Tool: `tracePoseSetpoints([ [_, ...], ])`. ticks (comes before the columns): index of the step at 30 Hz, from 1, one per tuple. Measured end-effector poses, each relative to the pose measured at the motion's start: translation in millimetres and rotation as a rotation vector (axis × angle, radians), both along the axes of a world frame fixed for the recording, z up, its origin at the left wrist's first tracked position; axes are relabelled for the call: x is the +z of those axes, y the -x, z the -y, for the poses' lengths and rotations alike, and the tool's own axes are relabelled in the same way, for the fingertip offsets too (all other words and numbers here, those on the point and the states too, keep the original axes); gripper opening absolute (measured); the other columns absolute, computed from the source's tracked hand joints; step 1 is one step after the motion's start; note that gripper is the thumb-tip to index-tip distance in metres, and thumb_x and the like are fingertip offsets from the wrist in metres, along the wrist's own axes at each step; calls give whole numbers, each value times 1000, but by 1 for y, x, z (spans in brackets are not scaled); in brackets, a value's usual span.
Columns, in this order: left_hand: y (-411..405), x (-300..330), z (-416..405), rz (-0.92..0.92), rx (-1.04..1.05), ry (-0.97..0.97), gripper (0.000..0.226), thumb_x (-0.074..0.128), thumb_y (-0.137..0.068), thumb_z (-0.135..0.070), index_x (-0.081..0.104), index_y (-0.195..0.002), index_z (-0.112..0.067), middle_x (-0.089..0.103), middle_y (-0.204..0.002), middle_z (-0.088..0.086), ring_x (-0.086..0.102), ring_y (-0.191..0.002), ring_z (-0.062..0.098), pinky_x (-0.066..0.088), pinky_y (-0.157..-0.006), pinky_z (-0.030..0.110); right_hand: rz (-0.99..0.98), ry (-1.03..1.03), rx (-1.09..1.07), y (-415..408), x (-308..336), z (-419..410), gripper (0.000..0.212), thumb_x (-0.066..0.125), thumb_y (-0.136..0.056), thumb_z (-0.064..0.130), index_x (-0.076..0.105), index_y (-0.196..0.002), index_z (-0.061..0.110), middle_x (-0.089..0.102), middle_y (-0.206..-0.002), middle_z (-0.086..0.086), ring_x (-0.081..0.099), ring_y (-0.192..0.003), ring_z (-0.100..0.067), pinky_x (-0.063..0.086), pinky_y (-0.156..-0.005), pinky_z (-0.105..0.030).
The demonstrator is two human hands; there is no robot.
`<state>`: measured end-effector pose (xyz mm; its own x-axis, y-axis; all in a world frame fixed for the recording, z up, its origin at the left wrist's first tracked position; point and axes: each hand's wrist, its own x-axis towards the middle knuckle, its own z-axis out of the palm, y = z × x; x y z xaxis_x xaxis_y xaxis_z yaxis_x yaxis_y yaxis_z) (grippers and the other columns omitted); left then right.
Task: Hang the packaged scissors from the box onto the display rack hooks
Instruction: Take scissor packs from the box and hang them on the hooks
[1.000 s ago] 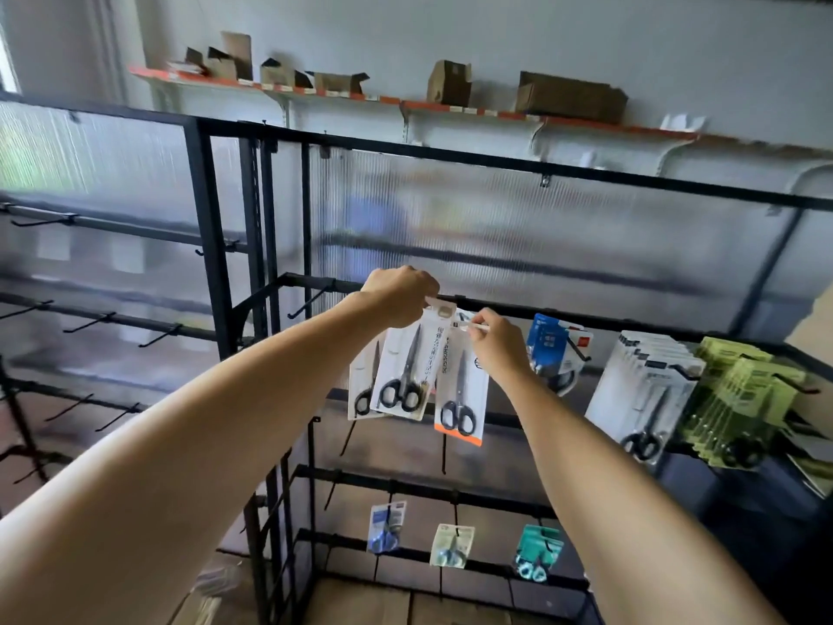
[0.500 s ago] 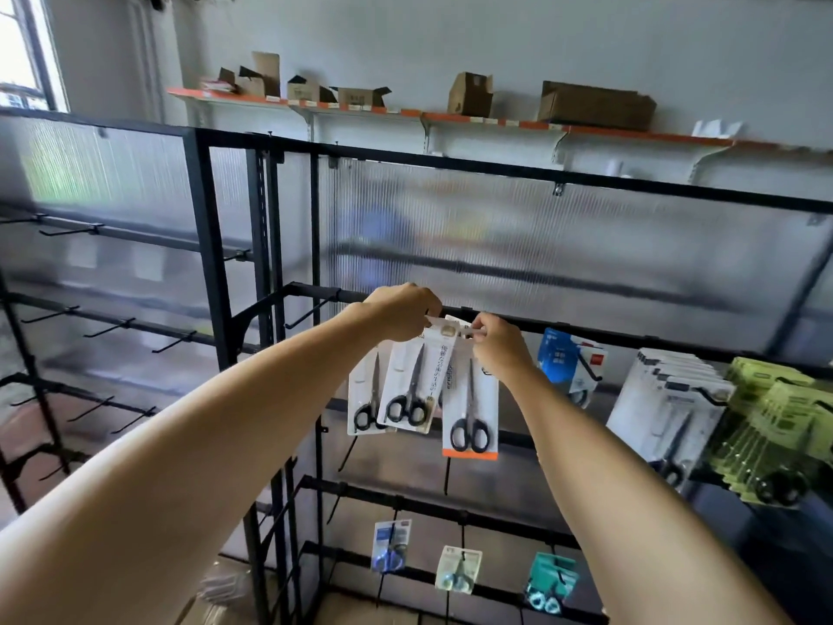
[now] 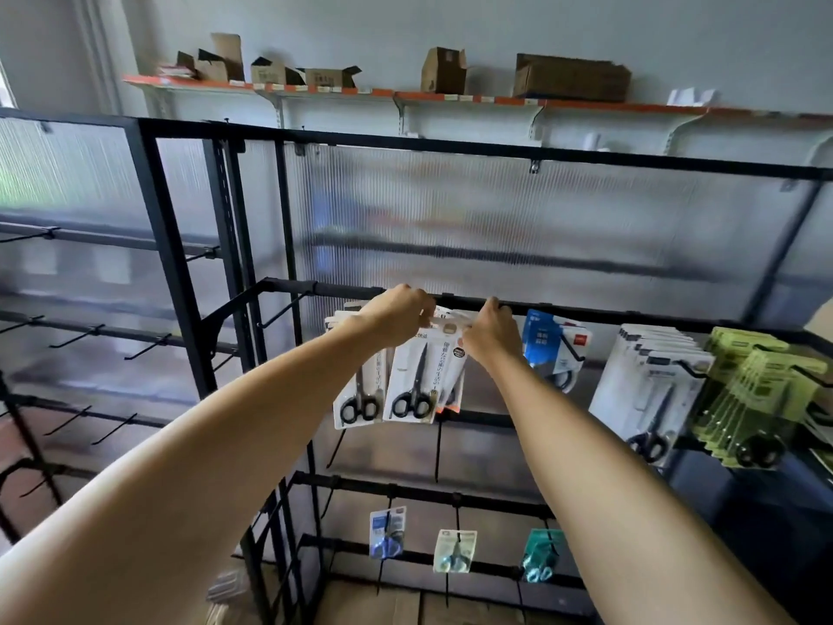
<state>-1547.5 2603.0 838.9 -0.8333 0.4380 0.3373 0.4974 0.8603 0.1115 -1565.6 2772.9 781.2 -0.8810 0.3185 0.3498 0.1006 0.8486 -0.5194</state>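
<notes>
Your left hand [image 3: 396,315] is closed around the top edges of two packaged scissors [image 3: 417,381], the second card [image 3: 358,390] hanging just behind and to the left; both dangle below the black rail [image 3: 586,311] of the display rack [image 3: 180,281]. Half a second ago a third card with an orange bottom edge hung full-face under your right hand; now only its orange corner [image 3: 453,406] peeks out behind the front card. Your right hand [image 3: 491,331] has moved up to the rail, fingers pinched on the card tops beside your left. Further right hang a blue pack [image 3: 547,349], white packs [image 3: 644,385] and green packs [image 3: 757,399].
</notes>
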Motion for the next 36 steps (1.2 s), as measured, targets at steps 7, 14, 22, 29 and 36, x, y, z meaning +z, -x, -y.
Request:
tracePoseSetpoints([
  [7, 8, -8, -29, 28, 26, -161, 17, 54, -94, -4, 70, -93, -10, 63, -83, 7, 54, -68, 22, 40, -58, 27, 150, -20, 167, 8, -6, -25, 18, 49, -85, 17, 44, -68, 19, 54, -74, -6, 55, -68, -27, 36, -48, -28],
  [14, 16, -15, -41, 28, 29, -182, 19, 53, -93, -1, 70, -97, -7, 68, -92, 11, 59, -74, 25, 44, -60, 28, 198, -74, 156, -10, 9, -23, 20, 50, -89, 8, 54, -108, 11, 61, -101, -8, 60, -91, -27, 47, -68, -36],
  [22, 21, -16, -38, 55, 19, -121, 26, 48, -91, 5, 67, -101, -10, 67, -94, 10, 59, -74, 23, 46, -60, 30, 192, -97, 132, -13, 10, -20, 18, 46, -91, 8, 54, -107, 12, 60, -99, -8, 59, -87, -25, 49, -69, -37],
  [29, 17, -11, -29, 75, 55, -59, 21, 49, -92, -4, 62, -94, -20, 55, -78, -2, 55, -68, 21, 41, -51, 26, 174, -67, 236, -13, 3, -15, 19, 47, -93, 22, 48, -74, 18, 62, -77, -6, 59, -69, -25, 51, -59, -38],
  [36, 5, 7, 1, 88, 36, -88, 18, 51, -92, -11, 61, -84, -23, 60, -88, 3, 58, -77, 27, 50, -64, 33, -159, -158, 388, -34, 16, -2, 8, 54, -89, 22, 55, -96, 19, 52, -97, -1, 45, -95, -17, 38, -77, -31],
])
